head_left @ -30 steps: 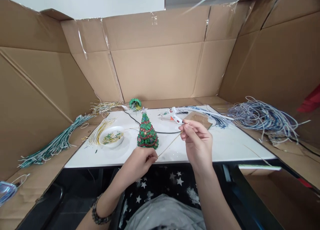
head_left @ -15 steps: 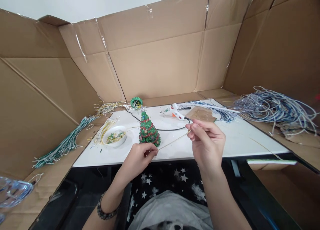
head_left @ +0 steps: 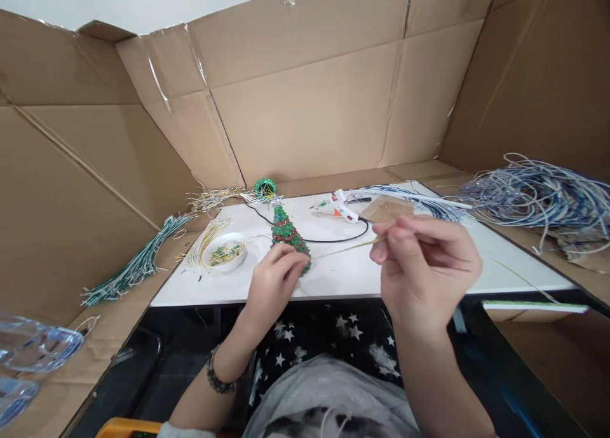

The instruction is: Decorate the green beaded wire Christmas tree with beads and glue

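A thin pale gold strand [head_left: 350, 248] is stretched between my two hands above the white board. My left hand [head_left: 279, 274] pinches its left end, just in front of a small green beaded tree [head_left: 284, 229] with red garlands, whose lower part it partly covers. On the right, my right hand [head_left: 424, 266] is closed on the other end between thumb and fingers, held nearer to the camera. A white bowl [head_left: 243, 258] of green and yellow bits stands left of the tree.
Behind the tree lie a green beaded ring [head_left: 265, 187] and a white glue gun [head_left: 345, 208] with a black cord. Green-white strands [head_left: 143, 260] lie left, a blue-white tangle [head_left: 538, 193] right. Cardboard walls [head_left: 305, 107] surround the white board [head_left: 190, 292]. Clear plastic pieces [head_left: 42, 346] sit lower left.
My right hand has moved right and closer to the camera. My left hand has risen a little over the tree's base. The view has shifted slightly, and an orange edge shows at the bottom.
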Demonstrator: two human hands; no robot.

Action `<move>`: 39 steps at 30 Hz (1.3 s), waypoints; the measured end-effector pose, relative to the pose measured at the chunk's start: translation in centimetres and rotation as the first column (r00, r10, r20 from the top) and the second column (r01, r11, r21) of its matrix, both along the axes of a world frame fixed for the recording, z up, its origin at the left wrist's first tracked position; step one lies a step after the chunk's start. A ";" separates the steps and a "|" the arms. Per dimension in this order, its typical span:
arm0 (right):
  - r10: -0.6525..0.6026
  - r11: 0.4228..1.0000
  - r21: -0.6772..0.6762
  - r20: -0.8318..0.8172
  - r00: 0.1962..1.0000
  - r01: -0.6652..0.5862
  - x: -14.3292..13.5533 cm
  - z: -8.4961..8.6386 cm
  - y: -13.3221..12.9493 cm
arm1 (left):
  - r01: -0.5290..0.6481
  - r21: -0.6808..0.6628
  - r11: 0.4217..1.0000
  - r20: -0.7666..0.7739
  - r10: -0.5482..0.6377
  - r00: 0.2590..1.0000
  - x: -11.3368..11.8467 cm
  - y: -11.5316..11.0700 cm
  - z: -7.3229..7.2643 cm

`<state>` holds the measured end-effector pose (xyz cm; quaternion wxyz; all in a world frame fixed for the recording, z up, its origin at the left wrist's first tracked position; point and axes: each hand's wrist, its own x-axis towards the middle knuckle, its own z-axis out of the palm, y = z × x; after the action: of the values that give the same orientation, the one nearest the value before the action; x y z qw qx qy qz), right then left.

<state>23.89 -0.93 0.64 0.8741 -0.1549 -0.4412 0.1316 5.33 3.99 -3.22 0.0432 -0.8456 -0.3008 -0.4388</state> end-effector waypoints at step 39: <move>-0.008 0.996 -0.085 0.173 0.985 0.023 -1.7 -3.0 -1.7 | -0.277 0.374 0.885 0.002 0.297 0.955 0.0 4.0 -1.0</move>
<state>22.23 -2.61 -2.35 0.8260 -0.2068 -0.5079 0.1300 5.36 7.94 -4.25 0.2742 -0.7802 -0.3332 -0.4529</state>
